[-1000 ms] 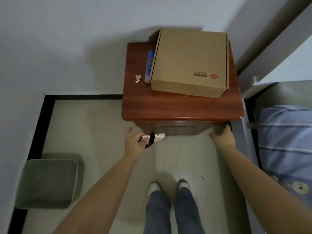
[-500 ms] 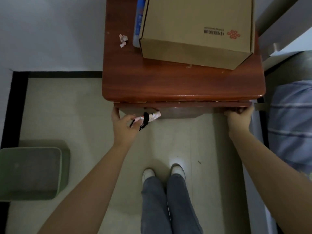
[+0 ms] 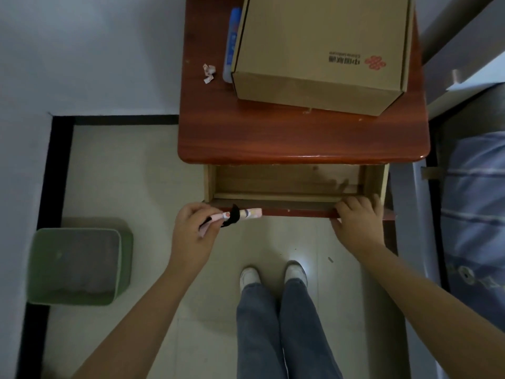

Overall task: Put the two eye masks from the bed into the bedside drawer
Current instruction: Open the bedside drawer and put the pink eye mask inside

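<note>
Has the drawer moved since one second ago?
Yes. The drawer has slid out toward the person, from under the nightstand top; the right hand grips its front edge.

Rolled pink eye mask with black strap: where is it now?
Head view: pinched in the left hand, the rolled pink eye mask lies across the open wooden drawer's front left edge.

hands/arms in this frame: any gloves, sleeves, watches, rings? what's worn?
Both the left hand and the right hand are bare: no gloves, and no rings, watch or bands show. Both forearms are uncovered to the frame edge, so no sleeve is in view. Lower down, blue jeans and white shoes are worn.
</note>
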`<state>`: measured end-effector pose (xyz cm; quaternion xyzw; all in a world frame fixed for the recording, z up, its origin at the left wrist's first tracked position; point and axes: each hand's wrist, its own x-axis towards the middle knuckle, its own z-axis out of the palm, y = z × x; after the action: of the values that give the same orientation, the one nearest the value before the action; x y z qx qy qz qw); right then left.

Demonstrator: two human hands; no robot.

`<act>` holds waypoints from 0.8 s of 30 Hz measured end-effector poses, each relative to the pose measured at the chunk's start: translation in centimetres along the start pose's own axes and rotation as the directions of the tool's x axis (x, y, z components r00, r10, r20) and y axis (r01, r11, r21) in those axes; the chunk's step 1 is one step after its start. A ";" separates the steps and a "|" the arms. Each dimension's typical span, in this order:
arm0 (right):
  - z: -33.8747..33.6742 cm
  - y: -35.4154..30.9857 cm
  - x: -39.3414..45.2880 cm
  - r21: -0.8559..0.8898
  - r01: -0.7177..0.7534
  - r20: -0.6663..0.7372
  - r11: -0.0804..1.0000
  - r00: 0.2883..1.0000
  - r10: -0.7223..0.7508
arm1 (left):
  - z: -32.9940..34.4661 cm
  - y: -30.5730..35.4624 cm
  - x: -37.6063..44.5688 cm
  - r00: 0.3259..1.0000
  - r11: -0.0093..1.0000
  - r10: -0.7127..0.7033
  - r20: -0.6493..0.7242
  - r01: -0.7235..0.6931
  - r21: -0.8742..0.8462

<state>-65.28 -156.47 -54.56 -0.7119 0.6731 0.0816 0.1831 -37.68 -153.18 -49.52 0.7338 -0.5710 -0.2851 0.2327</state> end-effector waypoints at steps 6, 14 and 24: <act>0.5 -3.3 0.6 0.103 0.145 0.064 0.984 0.986 -0.152 | 4.2 2.3 4.3 0.994 0.994 0.106 -0.017 -0.106 -0.016; 1.1 -2.9 0.1 0.149 0.192 -0.089 0.970 0.980 -0.180 | 9.1 0.6 11.5 0.902 0.912 -0.380 0.207 0.328 0.244; 1.7 -2.8 0.1 0.114 0.115 0.048 0.987 0.991 -0.121 | 8.0 1.3 5.5 0.930 0.807 -0.268 0.252 0.073 0.586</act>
<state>-62.29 -155.86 -55.74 -0.7367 0.6280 0.0527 0.2451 -43.03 -158.93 -55.29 0.7615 -0.5907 -0.2384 -0.1196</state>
